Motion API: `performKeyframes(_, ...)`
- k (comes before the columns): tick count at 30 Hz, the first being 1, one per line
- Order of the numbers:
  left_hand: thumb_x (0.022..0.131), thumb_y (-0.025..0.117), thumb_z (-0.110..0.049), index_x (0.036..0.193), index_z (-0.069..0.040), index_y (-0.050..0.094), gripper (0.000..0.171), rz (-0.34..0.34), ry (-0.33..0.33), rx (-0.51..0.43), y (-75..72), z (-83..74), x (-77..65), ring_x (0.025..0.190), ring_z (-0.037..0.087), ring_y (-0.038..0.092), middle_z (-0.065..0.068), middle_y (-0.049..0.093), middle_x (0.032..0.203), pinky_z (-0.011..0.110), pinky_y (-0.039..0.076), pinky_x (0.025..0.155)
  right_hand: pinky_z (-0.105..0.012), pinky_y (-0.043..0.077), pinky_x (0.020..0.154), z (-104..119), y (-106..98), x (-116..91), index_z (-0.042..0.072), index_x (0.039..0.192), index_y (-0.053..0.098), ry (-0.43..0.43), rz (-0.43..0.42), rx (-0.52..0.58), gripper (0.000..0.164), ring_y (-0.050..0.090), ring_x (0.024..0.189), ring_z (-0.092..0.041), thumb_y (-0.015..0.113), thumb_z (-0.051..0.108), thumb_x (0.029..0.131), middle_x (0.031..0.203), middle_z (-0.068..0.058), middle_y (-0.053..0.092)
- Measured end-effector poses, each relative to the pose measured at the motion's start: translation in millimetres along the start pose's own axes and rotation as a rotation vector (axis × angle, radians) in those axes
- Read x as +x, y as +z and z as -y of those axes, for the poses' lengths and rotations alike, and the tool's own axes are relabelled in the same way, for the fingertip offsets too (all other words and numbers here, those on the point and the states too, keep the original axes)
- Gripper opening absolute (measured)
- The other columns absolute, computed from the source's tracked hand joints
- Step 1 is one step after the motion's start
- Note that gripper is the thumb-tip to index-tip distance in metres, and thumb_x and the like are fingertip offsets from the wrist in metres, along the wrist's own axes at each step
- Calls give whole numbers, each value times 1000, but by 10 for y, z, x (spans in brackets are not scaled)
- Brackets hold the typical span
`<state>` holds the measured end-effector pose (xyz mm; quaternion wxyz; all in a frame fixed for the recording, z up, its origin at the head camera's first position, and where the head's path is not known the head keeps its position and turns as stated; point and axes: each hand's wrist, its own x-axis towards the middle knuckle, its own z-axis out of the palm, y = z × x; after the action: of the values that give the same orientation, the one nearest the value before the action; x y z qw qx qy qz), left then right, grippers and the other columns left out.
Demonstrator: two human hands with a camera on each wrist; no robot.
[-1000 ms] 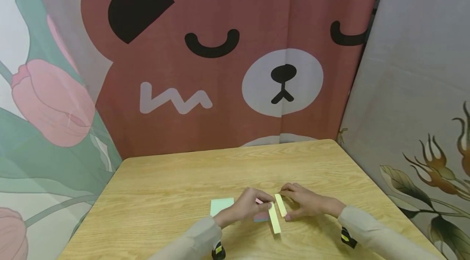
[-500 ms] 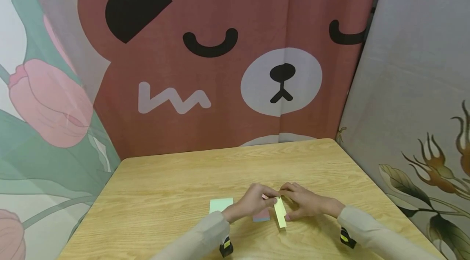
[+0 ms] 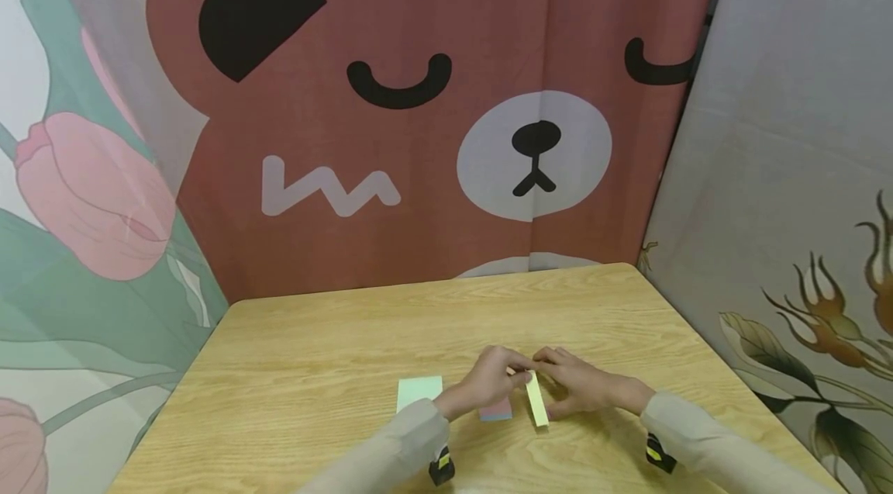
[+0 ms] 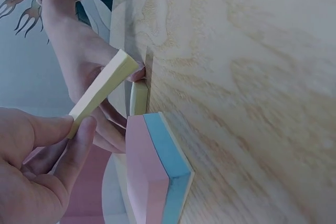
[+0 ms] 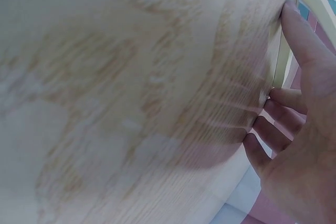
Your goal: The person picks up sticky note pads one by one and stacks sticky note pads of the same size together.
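My left hand (image 3: 486,379) pinches one end of a narrow pale-yellow sticky note pad (image 4: 102,88) between thumb and fingertips. The pad slants, its free end towards my right hand (image 3: 584,387). A second narrow yellow sticky note pad (image 4: 138,98) lies on the table below it, mostly hidden from the head view. My right hand holds that lower pad at its side, thumb near one end and index fingertip near the other; its other fingertips rest on the wood. Just left of it lies a stack of pink and blue sticky notes (image 4: 148,169), partly covered by my left hand in the head view.
A pale-green square sticky note pad (image 3: 418,392) lies left of the stack, its near part behind my left forearm. The wooden table (image 3: 335,354) meets a bear-print curtain (image 3: 418,246) at the back, with printed fabric on both sides.
My left hand has moved right with its yellow pad, bringing it from beside the lower yellow pad to over it. The right hand has stayed almost still.
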<state>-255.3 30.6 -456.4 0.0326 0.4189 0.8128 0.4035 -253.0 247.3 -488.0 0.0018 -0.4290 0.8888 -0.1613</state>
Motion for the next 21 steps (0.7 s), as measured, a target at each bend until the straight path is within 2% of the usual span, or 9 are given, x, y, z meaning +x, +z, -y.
performKeyframes(8,85,55,-2,104,-2,65,21,-1,10,-2,-16,-31,39,83,5,60,7,64,99,10,45,66,-37,40,82,16,3,0,9,135,34,4,-2,-5,77,33,105,-13,61,51,76,121,5,35)
performKeyframes(17,85,55,-1,103,0,64,20,0,26,-10,35,8,113,79,4,60,7,64,99,9,45,65,-33,40,83,-17,25,2,9,134,34,-22,-16,-15,78,34,100,-10,64,49,74,120,7,34)
performKeyframes(21,84,56,1,103,0,64,20,-10,28,-1,41,30,138,81,6,61,8,64,99,9,45,65,-34,39,84,-23,22,2,11,134,34,-5,-10,-14,79,34,101,-9,65,50,73,120,9,33)
